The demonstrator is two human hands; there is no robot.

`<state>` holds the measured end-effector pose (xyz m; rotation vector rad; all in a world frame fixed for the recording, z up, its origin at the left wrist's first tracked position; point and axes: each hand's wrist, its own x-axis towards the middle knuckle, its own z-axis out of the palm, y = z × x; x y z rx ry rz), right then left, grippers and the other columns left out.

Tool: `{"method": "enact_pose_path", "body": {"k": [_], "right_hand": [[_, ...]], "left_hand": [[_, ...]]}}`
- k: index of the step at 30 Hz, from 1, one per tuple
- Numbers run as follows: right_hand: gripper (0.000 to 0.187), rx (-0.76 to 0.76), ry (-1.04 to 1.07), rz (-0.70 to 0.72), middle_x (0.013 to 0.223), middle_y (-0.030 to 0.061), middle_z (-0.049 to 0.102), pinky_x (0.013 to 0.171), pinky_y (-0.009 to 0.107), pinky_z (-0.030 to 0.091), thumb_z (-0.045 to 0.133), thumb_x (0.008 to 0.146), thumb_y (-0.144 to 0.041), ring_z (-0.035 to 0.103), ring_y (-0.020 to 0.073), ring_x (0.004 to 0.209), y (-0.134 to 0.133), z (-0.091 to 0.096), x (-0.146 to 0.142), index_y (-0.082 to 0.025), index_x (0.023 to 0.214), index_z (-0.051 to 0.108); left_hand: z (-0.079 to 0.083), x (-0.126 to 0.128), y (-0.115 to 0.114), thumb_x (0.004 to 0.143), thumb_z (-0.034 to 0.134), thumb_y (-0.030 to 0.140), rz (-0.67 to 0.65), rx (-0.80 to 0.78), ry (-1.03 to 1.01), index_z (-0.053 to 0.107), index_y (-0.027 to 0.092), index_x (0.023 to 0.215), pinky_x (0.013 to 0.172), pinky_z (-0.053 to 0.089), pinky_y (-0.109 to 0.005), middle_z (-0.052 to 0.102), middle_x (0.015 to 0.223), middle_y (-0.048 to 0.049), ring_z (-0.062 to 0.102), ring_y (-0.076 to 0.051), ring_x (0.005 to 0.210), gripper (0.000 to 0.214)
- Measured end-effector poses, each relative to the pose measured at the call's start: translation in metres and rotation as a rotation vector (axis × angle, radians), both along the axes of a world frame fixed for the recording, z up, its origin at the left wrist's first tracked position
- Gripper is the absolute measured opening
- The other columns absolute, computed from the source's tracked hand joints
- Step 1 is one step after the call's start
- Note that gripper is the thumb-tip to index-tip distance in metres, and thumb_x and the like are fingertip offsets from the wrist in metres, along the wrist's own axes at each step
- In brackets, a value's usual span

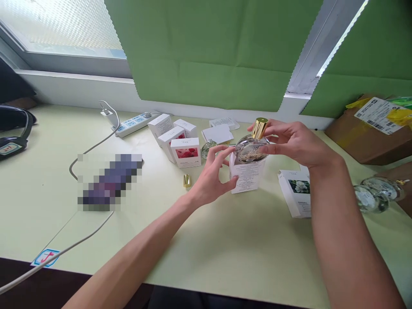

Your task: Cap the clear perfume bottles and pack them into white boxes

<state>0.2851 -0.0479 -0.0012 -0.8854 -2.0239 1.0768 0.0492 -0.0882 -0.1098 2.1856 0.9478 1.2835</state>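
Note:
A round, flat glass perfume bottle (251, 151) with a gold cap is pinched in my right hand (289, 139). It sits right above a white printed box (247, 177), and its lower edge meets the box's top; how far it reaches inside I cannot tell. My left hand (214, 178) grips that box from the left, thumb on the front face and fingers behind. Close to my left wrist lies a loose gold cap (187, 180). Behind my left fingers another glass bottle (208, 148) shows in part.
Several white boxes with rose pictures (186, 153) stand behind the left hand. A white-flower box (295, 193) and glass bottles (370, 197) are at right, near a cardboard carton (363, 133). A power strip (133, 124), cable and blurred phone (111, 182) lie left.

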Motion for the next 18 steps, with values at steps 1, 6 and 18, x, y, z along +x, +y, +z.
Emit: {"method": "enact_pose_path", "body": {"k": [1, 6, 18], "right_hand": [[0.029, -0.001, 0.0, 0.001, 0.131, 0.0008, 0.062, 0.096, 0.044, 0.051, 0.081, 0.075, -0.037, 0.053, 0.0303, 0.127, 0.001, -0.001, 0.001, -0.037, 0.104, 0.079], [0.03, 0.005, 0.015, -0.005, 0.131, 0.0014, 0.062, 0.096, 0.044, 0.053, 0.08, 0.077, -0.036, 0.054, 0.0295, 0.126, 0.004, -0.006, 0.005, -0.037, 0.107, 0.078], [0.034, -0.051, -0.019, 0.056, 0.132, 0.0034, 0.06, 0.089, 0.043, 0.055, 0.08, 0.074, -0.044, 0.058, 0.0278, 0.119, 0.01, -0.019, -0.002, -0.036, 0.107, 0.078]], "left_hand": [[0.0, 0.0, 0.0, 0.082, 0.071, 0.015, 0.002, -0.004, 0.002, 0.034, 0.035, 0.145, 0.094, 0.055, -0.037, 0.036, 0.141, -0.0092, 0.059, -0.015, 0.101, 0.075], [0.003, 0.0, -0.002, 0.083, 0.069, 0.014, 0.013, -0.048, 0.013, 0.034, 0.037, 0.145, 0.094, 0.055, -0.036, 0.036, 0.14, -0.009, 0.059, -0.014, 0.101, 0.074], [0.002, -0.001, -0.002, 0.083, 0.067, 0.015, 0.082, -0.117, 0.06, 0.033, 0.035, 0.144, 0.087, 0.058, -0.035, 0.033, 0.141, -0.0103, 0.06, -0.017, 0.104, 0.072]]}}
